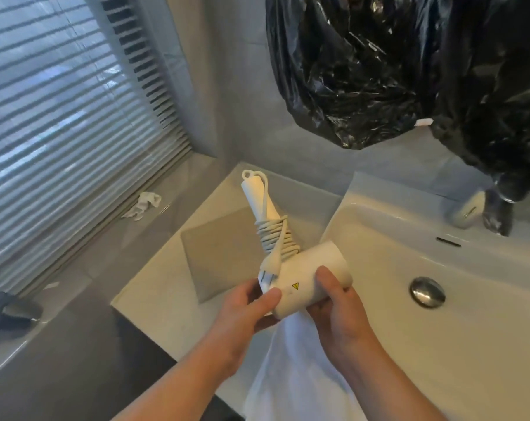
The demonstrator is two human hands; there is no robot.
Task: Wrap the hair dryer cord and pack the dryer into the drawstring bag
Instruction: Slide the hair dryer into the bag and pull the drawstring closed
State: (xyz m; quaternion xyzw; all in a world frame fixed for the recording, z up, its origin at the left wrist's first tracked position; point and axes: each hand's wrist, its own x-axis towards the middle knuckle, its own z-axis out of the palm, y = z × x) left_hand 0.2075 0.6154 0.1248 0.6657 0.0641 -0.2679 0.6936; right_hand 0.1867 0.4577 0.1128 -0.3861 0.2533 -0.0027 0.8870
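Both hands, left hand (248, 302) and right hand (336, 302), grip closed around the hair dryer (306, 284) barrel: rigid, smooth, probably light; wound cord (276, 235) could slip.

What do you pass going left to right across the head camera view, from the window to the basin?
Blinds → crumpled rag → grey mat → hair dryer → drain plug.

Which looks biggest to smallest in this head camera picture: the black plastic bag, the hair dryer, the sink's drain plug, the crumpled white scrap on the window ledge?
1. Black plastic bag
2. Hair dryer, though it is nearest the camera
3. Drain plug and crumpled white scrap: too alike to rank.
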